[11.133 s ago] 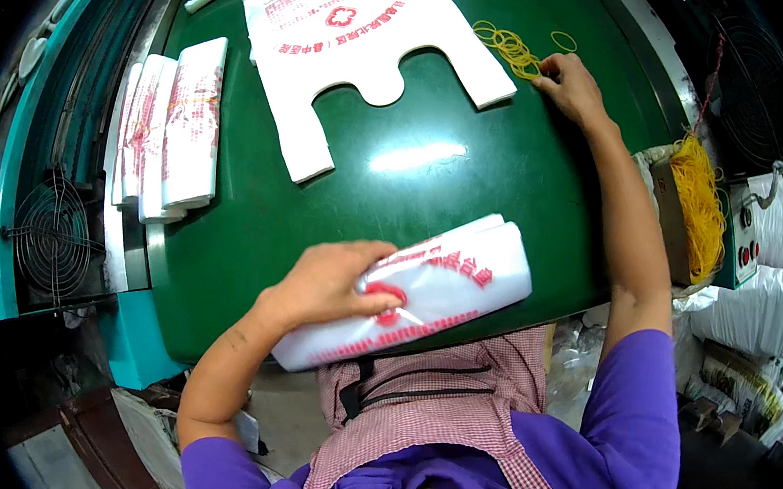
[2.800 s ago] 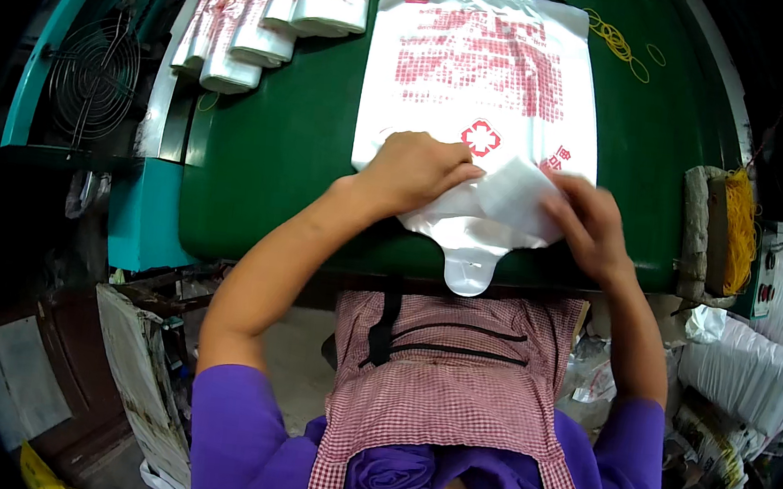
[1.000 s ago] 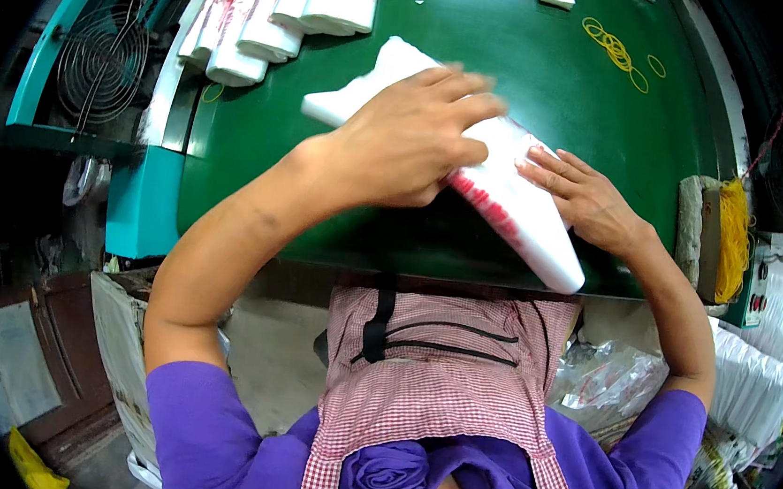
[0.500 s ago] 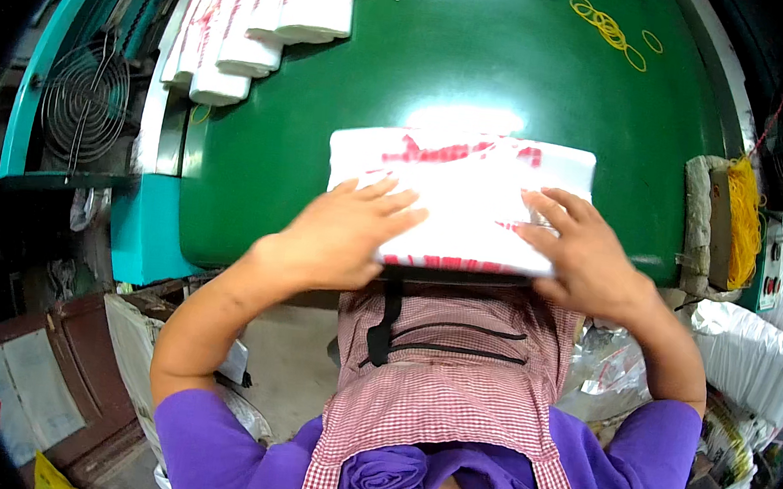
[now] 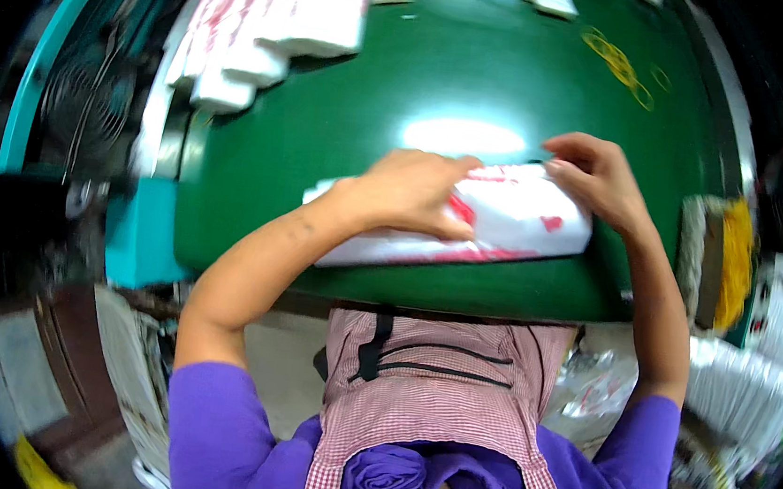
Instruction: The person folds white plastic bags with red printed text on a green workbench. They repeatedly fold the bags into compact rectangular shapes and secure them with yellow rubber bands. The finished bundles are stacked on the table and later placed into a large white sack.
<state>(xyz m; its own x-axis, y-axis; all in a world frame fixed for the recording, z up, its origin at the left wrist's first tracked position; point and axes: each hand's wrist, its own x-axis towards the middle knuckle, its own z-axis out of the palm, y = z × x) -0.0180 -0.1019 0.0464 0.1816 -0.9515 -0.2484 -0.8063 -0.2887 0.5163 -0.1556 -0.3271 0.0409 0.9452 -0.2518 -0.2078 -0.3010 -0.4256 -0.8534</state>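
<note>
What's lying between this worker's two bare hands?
In the head view, a red-printed white folded plastic bundle lies between the left hand and the right hand.

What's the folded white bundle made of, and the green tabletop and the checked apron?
The white bundle looks like thin plastic film, smooth with creases and red print, though blur hides its finer texture. The green tabletop is glossy, because it reflects a bright light; it could be plastic or painted metal. The apron seems to be matte woven cloth, since it drapes in soft folds.
</note>
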